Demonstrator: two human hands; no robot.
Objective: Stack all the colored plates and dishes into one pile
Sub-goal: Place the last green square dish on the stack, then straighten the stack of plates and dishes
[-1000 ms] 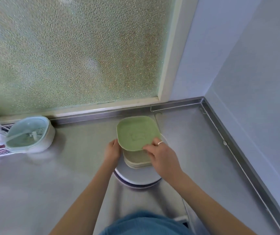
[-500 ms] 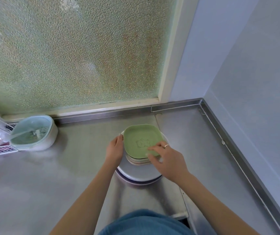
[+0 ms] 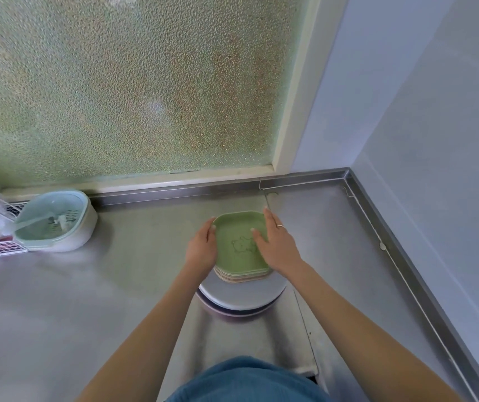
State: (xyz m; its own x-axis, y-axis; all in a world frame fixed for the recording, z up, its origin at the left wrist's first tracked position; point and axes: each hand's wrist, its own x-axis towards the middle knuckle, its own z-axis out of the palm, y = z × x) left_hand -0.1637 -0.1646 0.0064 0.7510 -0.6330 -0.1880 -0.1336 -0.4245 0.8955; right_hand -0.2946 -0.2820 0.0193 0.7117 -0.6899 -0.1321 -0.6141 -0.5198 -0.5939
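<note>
Steel counter [image 3: 87,300], frosted window [image 3: 131,82]; tub [image 3: 86,227] holds a utensil [image 3: 34,222]; left hand [image 3: 202,248] and right hand [image 3: 276,245] press straight-fingered against green plate [image 3: 236,256].

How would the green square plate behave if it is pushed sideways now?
Probably stiff: the green square plate shows no bend between the left hand and right hand. It likely resists sliding, nested on the pastel square plates. All may shift together on the smooth steel counter.

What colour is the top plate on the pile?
The top plate is light green with a faint line drawing, seen in the head view.
</note>
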